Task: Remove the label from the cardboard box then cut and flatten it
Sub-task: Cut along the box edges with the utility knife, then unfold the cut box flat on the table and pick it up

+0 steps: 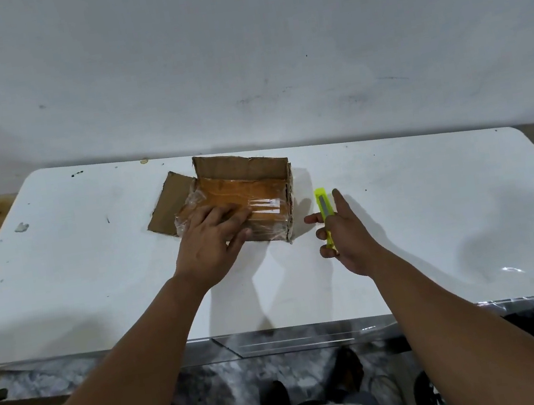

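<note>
A brown cardboard box (242, 185) lies on the white table (94, 262), its flaps spread at the left and standing at the back. Clear tape covers its top face, and a small white label (274, 204) shows near its right edge. My left hand (211, 242) presses flat on the front of the box with fingers spread. Just right of the box, my right hand (343, 236) holds a yellow-green utility knife (324, 214) upright, index finger extended; whether the blade is out is not visible.
A pale wall rises right behind the table. A small scrap (21, 227) lies at the table's left, and dark specks dot the surface. Clear plastic film (511, 269) covers the table's front right. Below the front edge is a patterned floor.
</note>
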### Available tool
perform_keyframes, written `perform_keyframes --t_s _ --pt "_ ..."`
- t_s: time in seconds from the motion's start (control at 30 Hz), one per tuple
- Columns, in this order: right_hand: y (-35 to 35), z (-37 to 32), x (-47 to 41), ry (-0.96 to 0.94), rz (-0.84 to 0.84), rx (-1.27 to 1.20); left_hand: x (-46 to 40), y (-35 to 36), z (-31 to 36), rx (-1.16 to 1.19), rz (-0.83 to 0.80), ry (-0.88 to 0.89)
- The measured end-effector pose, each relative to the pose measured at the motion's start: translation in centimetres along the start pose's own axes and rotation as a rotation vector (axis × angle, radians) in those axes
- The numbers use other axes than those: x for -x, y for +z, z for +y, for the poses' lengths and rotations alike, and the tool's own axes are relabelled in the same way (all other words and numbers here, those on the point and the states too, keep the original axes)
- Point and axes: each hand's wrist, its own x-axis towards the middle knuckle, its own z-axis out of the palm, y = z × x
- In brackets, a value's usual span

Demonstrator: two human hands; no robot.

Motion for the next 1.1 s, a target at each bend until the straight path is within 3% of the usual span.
perform_keyframes --t_s 0.27,0.4,0.53,0.7,1.1 --pt "-0.9 0.8 -1.1 -0.095 0.133 0.027 -0.3 0.4 0.5 0.056 0.076 -0.065" --pt "-2.1 0.2 -2.4 -0.25 0.38 0.38 -0.5 0.6 0.8 0.122 0.129 -0.104" --pt "-3.2 -0.3 -5.0 -0.179 0.585 0.565 -0.5 0.7 0.8 0.12 0.137 -0.091" --pt "-4.2 -0.6 -7.0 -0.079 0.622 0.684 -0.5 0.9 0.8 0.114 0.156 -0.082" --pt "-5.1 0.3 -7.6 -0.198 0.649 0.679 -0.9 0.1 1.0 0.141 0.133 -0.088"
